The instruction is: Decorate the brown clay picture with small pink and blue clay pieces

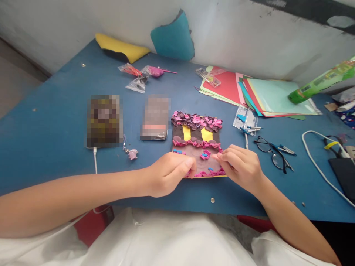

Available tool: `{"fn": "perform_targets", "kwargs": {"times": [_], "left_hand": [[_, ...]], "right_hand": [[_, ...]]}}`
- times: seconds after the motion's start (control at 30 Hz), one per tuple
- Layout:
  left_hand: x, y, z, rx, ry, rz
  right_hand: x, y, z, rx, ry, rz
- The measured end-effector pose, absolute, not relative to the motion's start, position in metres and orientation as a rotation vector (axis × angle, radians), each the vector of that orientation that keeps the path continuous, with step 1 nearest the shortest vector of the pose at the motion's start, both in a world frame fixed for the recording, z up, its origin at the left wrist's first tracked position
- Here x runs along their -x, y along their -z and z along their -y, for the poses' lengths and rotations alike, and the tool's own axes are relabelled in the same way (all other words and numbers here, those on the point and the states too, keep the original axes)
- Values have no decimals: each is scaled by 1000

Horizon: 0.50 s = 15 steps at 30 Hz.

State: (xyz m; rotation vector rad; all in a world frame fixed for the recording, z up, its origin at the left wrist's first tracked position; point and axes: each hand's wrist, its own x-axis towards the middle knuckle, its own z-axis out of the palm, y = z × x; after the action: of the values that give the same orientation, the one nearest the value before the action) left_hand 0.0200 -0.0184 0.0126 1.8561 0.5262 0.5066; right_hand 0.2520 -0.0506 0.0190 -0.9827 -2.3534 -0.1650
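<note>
A clay relief board (197,162) lies flat between my hands, with purple and pink petals along its top and yellow windows in a dark band. On its mauve lower part sits a pink clay flower (205,154) with some blue in it. My left hand (172,171) is closed over the board's lower left part; whatever its fingers hold is hidden. My right hand (241,166) hovers at the board's right edge, thumb and fingertips pinched together near the flower. Anything between those fingertips is too small to make out.
Left of the board are a phone (155,118), a blurred tablet-like device (104,122) on a white cable and a small pink charm (132,153). To the right lie a blue clay packet (242,117), modelling tools, glasses (273,151) and coloured paper sheets (277,96).
</note>
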Motion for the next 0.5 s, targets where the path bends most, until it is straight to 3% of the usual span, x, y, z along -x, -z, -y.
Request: {"fn": "perform_targets", "kwargs": {"times": [0.23,0.5], "left_hand": [[-22,-2,25,-2832,-812,-269],[-22,2,36,-2936,-830,-205]], "right_hand": [[-257,-14,46,1026,-50,2308],[-259,-13,43,1257,-467,1955]]}}
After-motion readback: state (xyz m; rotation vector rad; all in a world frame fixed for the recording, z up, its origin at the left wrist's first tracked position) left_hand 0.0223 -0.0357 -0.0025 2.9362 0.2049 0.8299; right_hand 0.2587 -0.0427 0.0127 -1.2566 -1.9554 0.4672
